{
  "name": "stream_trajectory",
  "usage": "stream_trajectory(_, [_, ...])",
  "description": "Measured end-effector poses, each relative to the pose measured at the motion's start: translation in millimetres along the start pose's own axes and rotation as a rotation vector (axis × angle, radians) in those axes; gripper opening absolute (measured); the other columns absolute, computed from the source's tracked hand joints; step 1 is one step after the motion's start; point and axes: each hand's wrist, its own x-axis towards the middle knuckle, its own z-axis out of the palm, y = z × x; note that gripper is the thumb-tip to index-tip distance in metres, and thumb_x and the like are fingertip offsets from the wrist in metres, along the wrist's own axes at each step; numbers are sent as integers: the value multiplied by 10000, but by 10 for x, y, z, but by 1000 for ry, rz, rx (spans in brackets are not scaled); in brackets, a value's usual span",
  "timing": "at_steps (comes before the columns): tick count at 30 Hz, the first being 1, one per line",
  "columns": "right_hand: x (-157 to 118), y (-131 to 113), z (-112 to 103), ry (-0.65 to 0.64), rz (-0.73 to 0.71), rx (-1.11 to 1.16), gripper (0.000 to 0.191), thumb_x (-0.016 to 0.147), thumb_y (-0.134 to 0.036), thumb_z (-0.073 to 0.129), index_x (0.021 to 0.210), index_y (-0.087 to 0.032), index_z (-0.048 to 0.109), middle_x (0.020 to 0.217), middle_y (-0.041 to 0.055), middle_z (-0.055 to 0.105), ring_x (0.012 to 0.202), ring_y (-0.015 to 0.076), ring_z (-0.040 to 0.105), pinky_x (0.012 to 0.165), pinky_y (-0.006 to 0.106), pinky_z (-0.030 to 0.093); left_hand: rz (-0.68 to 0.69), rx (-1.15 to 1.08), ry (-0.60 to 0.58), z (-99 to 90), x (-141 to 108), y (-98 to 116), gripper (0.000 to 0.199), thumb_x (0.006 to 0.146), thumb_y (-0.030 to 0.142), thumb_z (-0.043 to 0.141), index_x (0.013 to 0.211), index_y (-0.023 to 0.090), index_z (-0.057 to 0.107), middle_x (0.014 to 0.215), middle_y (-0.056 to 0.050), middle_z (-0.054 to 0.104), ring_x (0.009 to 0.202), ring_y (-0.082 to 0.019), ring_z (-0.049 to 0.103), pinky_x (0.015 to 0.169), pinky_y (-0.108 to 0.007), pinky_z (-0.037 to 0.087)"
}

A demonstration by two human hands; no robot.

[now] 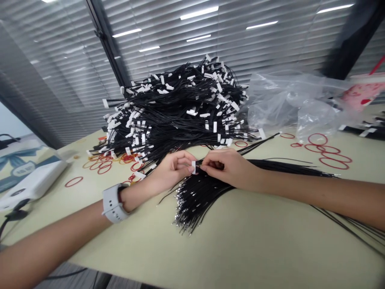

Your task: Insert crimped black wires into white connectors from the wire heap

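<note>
Worktop (pixel 255 241) pale yellow-green. Far left: white device (pixel 40 182), black plug (pixel 16 214) at its near side, blue-and-cream printed item (pixel 22 165) just behind. Red and yellow bands (pixel 104 165) scattered left of centre; red bands (pixel 324 152) at right, some overlapping. Beyond the latter: crumpled transparent plastic bags (pixel 276 100), pink patterned item (pixel 361 94) beside. Backdrop: slatted blinds (pixel 231 48), dark uprights (pixel 105 40), bright light strips (pixel 199 13).

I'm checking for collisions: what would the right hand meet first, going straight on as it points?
Likely the small white piece in the left hand, just ahead of the right hand; depth is unclear.
</note>
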Motion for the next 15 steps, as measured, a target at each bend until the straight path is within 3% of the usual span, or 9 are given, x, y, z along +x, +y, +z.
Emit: stream_trajectory(15, [-31, -5, 19, -8, -103, -38, 184, 841, -224, 439, 748, -146, 577, 661, -9, 539, 591, 61, 431, 590, 199, 326, -38, 50, -6, 13, -25, 44, 93, 717, 98, 603, 797, 114, 558, 711, -8, 621, 647, -66, 554, 604, -180, 400])
